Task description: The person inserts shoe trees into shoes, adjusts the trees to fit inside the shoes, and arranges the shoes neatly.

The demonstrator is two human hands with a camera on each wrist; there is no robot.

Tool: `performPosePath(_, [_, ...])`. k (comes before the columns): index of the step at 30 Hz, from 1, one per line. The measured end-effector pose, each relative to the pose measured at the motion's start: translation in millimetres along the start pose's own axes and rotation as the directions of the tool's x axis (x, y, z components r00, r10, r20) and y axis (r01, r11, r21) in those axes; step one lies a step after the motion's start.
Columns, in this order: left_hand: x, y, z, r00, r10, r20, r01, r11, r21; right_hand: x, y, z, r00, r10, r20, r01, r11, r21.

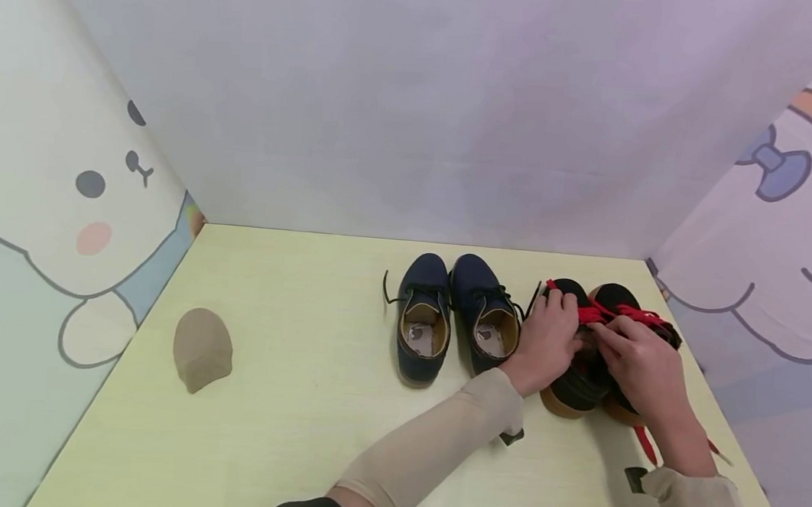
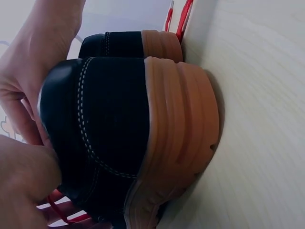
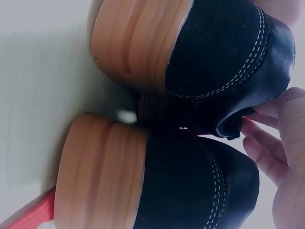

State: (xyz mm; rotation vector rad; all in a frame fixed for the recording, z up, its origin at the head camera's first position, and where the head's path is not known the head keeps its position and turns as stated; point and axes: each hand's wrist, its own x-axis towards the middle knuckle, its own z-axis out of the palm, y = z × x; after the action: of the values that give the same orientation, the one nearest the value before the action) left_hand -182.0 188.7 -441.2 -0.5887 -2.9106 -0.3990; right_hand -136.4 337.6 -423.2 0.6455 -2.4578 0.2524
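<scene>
On the yellow counter (image 1: 288,400), both hands work red laces (image 1: 616,314) on black shoes (image 1: 581,381): left hand (image 1: 546,341) pinches one, right hand (image 1: 638,361) grips another; tying seems underway, and pulling snug comes next.

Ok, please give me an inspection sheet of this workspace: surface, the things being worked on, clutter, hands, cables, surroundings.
Surface: pale yellow-green table, wood grain visible.
Job's things: pair of black shoes with tan soles, side by side at the right; red laces partly loose, one end trailing toward the near edge.
Clutter: pair of navy shoes with dark laces, left of the black pair; beige rounded object at far left, kind unclear.
Hands: left hand rests on the left black shoe, fingers at the laces; right hand pinches the red laces.
Cables: nothing seen.
Surroundings: plain back wall; cartoon-printed side panels.
</scene>
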Motion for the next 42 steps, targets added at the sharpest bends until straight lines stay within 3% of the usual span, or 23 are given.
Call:
performPosePath(9, [1.0,3.3,3.2,1.0,0.005,-0.028,-0.004,0.999,0.043,-0.5,-2.7,-1.3,1.0,0.02,-0.001,-0.02,1.0,0.021])
performPosePath(14, [1.6,-2.3,1.7,1.0,0.013,-0.009,-0.013,1.0,0.013,-0.7,-3.4,-0.1,0.998,0.054,-0.009,-0.054,0.998,0.038])
performPosePath(21, [5.4,-7.2,-1.6,0.997,0.055,0.057,-0.049,0.994,-0.099,-4.2,-1.5,3.5,0.996,0.083,-0.045,-0.08,0.995,0.067])
performPosePath(26, [8.9,-6.0,-2.5,0.995,0.073,0.074,-0.068,0.995,-0.067,-7.2,0.7,5.5,0.995,0.089,-0.054,-0.083,0.991,0.1])
performPosePath(36, [9.9,-1.1,-2.5,0.996,0.038,0.083,-0.034,0.998,-0.057,-8.6,1.9,8.0,0.995,0.055,-0.088,-0.045,0.993,0.112])
performPosePath(42, [7.5,-4.7,-1.4,0.996,0.047,0.078,-0.04,0.996,-0.083,-7.9,-0.4,6.8,0.992,0.107,-0.067,-0.099,0.987,0.124])
